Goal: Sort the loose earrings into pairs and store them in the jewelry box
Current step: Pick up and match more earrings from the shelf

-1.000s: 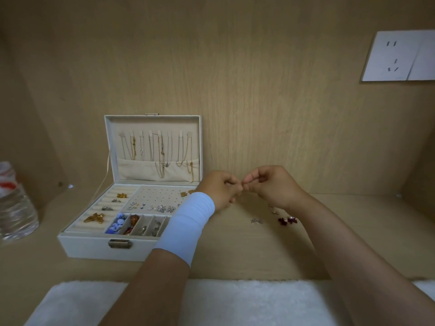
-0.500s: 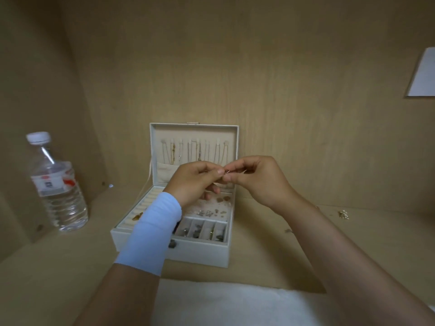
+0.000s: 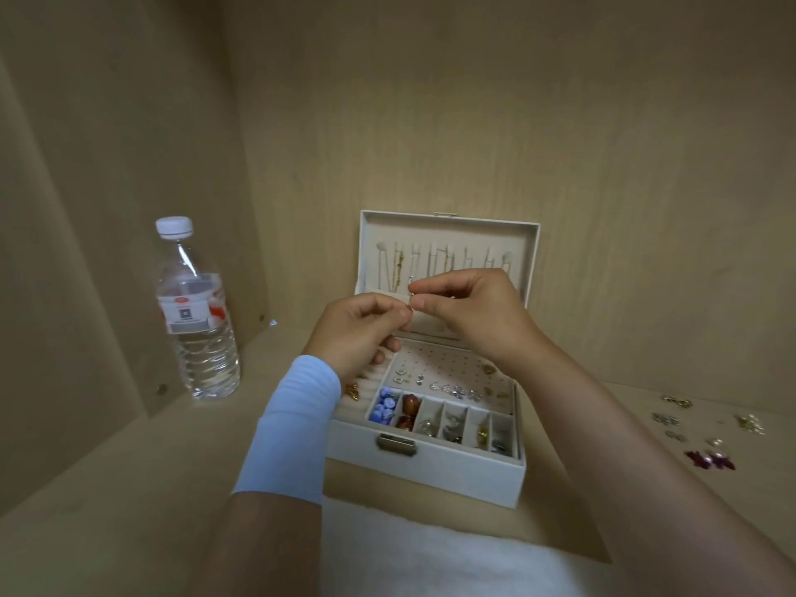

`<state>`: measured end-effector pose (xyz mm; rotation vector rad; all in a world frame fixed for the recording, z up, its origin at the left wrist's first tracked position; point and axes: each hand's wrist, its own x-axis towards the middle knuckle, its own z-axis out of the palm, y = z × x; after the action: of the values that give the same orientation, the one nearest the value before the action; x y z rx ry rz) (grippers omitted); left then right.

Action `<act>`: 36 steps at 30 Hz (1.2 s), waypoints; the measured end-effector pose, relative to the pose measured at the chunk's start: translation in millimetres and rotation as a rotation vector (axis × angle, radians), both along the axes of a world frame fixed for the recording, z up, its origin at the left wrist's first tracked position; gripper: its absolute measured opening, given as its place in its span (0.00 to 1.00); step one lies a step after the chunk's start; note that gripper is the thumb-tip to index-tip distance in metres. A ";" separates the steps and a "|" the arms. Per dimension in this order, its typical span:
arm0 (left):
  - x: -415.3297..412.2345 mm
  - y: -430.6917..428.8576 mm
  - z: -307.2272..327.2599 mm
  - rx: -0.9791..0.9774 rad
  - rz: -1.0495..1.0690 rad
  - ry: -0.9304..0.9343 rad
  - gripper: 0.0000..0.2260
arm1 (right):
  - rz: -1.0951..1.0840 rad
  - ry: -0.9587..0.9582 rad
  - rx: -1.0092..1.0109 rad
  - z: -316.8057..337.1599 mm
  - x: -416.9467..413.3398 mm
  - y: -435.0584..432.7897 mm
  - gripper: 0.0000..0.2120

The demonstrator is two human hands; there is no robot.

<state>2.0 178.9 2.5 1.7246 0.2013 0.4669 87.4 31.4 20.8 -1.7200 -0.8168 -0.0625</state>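
The white jewelry box stands open in the middle of the shelf, lid upright with chains hanging inside. Its tray holds studs on a perforated pad and small compartments with blue, brown and metal pieces. Above the box, my left hand and my right hand meet fingertip to fingertip, both pinching a tiny silver earring. Loose earrings lie scattered on the shelf to the right, among them a dark red pair.
A clear water bottle with a white cap stands at the left, near the corner of the wooden walls. A white fluffy cloth lies along the front edge under my forearms.
My view has swung left and down, so the box now sits under my hands. Both hands have moved over the box, still pinching the small earring together.
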 end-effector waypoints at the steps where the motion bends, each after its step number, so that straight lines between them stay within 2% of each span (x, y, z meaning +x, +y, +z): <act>1: -0.3 1.8 -0.3 0.022 0.006 0.008 0.04 | -0.016 0.006 0.008 -2.1 1.4 3.4 0.06; 6: 4.6 10.7 -5.4 0.067 0.053 0.044 0.03 | -0.081 -0.037 -0.108 -14.5 7.8 9.5 0.04; 12: 3.1 16.7 -3.1 -0.045 0.184 -0.003 0.06 | -0.188 -0.208 -0.499 -31.7 12.8 9.9 0.02; 16: 1.2 14.2 -2.7 -0.146 0.164 -0.008 0.06 | -0.142 -0.292 -0.617 -33.8 9.2 16.9 0.02; 21: 2.7 15.3 -7.4 -0.167 0.214 -0.001 0.07 | -0.138 -0.329 -0.618 -35.7 5.6 20.6 0.02; 28: 6.7 14.6 -8.0 -0.170 0.171 -0.006 0.06 | -0.158 -0.424 -0.654 -36.0 4.1 23.9 0.03; 32: 7.5 14.8 -8.7 -0.171 0.121 0.016 0.05 | -0.060 -0.289 -0.683 -32.8 7.4 20.9 0.05; 34: 7.2 14.7 -8.5 -0.133 0.084 0.033 0.05 | 0.002 -0.190 -0.606 -30.1 10.3 18.0 0.07; 36: 7.0 13.1 -8.6 -0.069 0.065 0.045 0.06 | 0.009 -0.150 -0.448 -25.9 12.4 15.1 0.05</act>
<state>9.0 192.1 -6.1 1.6658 0.3029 0.4637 99.8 46.5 -5.2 -2.1521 -1.0036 -0.0016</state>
